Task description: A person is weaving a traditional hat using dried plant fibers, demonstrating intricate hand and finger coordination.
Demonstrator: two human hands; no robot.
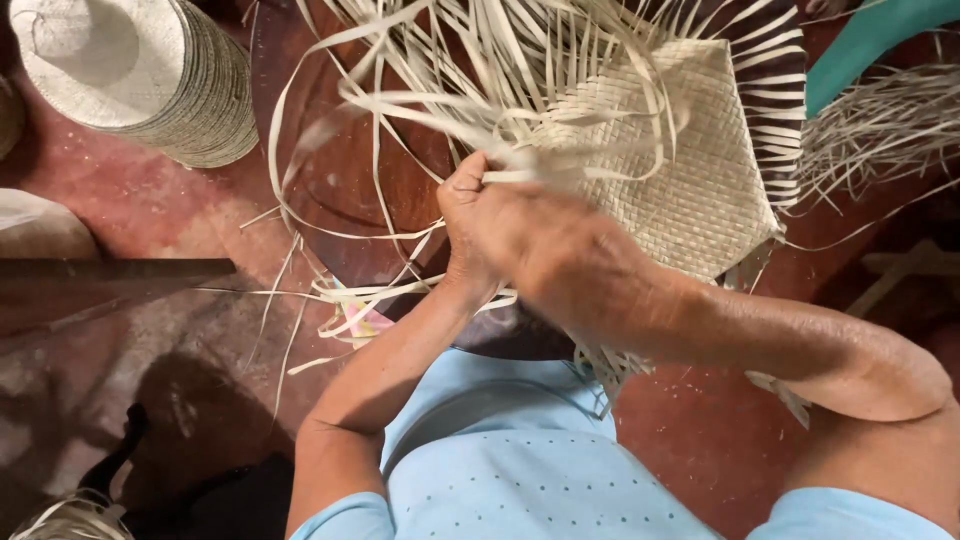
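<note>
Nearest the lens: light blue shirt [520, 480], both forearms reaching up from it. Right hand [560, 250] crossed over the left, fingers curled shut on pale straw strips [480, 80] at the near-left edge of the woven mat [690, 170]. Left hand [462, 215] tucked beneath and partly hidden, thumb and fingers pinched on the same strips. Mat spread over a round dark wooden stand [340, 180], loose strips fanning off toward the far and left sides. Stack of woven hats [150, 75] on the red floor [150, 220] at far left, well apart from the mat.
</note>
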